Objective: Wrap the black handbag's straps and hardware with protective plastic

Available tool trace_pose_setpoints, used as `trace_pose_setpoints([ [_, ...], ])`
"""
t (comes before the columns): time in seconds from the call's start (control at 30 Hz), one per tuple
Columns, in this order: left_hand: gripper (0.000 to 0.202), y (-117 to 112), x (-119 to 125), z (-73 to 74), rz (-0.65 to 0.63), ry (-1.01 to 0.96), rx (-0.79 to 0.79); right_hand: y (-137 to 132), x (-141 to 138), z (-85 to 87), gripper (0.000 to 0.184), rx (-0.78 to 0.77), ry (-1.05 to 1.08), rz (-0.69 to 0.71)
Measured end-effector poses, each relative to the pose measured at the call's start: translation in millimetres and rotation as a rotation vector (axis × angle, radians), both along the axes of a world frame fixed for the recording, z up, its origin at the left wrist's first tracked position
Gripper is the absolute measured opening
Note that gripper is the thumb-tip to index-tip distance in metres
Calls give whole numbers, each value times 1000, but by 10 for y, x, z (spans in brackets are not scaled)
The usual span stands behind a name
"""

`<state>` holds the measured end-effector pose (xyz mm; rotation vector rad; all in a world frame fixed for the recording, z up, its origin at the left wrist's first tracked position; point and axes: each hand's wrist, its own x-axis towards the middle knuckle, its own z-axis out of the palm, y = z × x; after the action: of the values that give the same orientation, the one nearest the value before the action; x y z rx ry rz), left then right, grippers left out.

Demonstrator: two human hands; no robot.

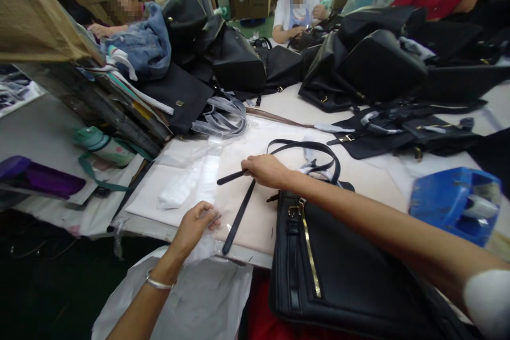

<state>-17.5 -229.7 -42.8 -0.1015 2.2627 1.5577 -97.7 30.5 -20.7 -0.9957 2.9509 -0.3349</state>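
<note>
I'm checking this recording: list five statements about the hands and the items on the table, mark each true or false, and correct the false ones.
1. The right hand grips a black strap. True.
2. The left hand is on the gold-coloured zip. False: the left hand is away from the zip, to the left of the black bag.
3. A bracelet is on the right wrist. False: the bracelet is on the left wrist.
4. More black bags are heaped across the table. True.
5. The blue bin is left of the nearest bag in the picture. False: the blue bin is to its right.
</note>
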Motion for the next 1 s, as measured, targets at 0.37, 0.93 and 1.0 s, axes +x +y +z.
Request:
trace_pose_setpoints([
  [0.37, 23, 283, -34, 139, -73, 43, 90, 492, 392, 269, 21, -105, -113, -5],
  [0.93, 25, 455, -67, 197, -118, 69, 94, 758, 606, 391, 19, -168, -102, -2],
  [1.0, 25, 466, -67, 205, -130, 56, 104, 773, 603, 402, 19, -153, -87, -9],
])
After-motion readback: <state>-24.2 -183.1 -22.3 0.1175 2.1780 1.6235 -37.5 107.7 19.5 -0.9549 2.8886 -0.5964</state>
